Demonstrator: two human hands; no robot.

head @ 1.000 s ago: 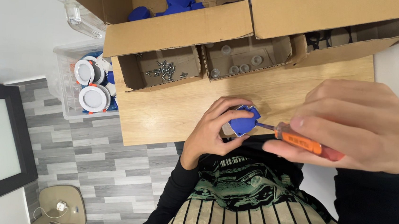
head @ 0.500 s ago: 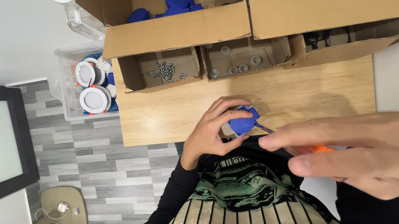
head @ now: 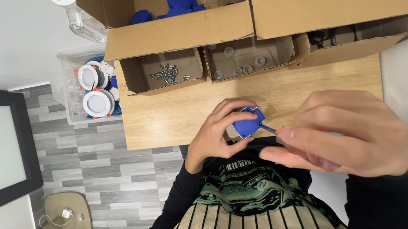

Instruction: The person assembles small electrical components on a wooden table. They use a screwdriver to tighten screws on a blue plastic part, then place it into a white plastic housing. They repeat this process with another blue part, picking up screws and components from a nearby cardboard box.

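Observation:
My left hand (head: pixel 219 130) grips a small blue plastic part (head: pixel 249 123) over the near edge of the wooden table (head: pixel 175 112). My right hand (head: pixel 348 135) is closed around a screwdriver with an orange handle, mostly hidden under the fingers. The screwdriver's metal shaft (head: pixel 268 128) points left and its tip meets the blue part. Both hands are held close to my chest, above a striped shirt.
Open cardboard boxes line the table's far side: one with loose screws (head: pixel 168 73), one with small clear caps (head: pixel 239 64), one with blue parts (head: pixel 179 3), one with dark parts (head: pixel 336 37). A clear bin of round white fixtures (head: pixel 96 91) stands on the floor at left.
My right hand has shifted and turned around the screwdriver handle, now covering most of the orange. The left hand and blue part have stayed in place.

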